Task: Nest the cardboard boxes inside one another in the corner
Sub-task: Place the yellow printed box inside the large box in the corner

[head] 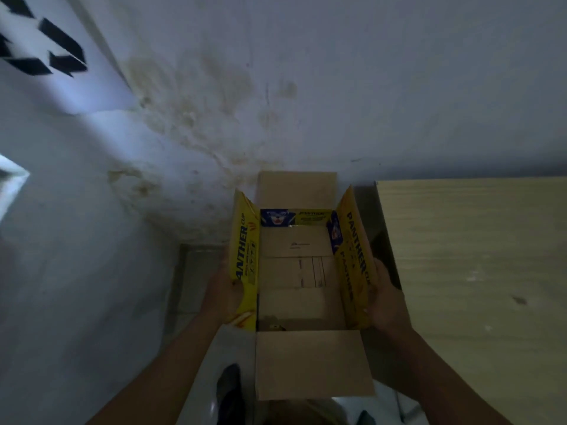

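A yellow cardboard box (245, 256) printed "PANTHER CUP" is held open side up in the corner, all of its flaps standing or folded outward. Its brown inside (297, 271) shows flat cardboard layers at the bottom; whether a smaller box lies in there I cannot tell. My left hand (225, 289) grips the box's left yellow flap and wall. My right hand (383, 296) grips its right yellow flap and wall. The near brown flap (313, 363) hangs toward me, and the far brown flap (296, 188) leans against the wall.
A stained white wall (214, 118) stands behind and to the left, forming the corner. A light wooden table top (475, 256) sits close on the right of the box. Tiled floor (196, 271) shows to the left, and a dark shoe (228, 391) lies below.
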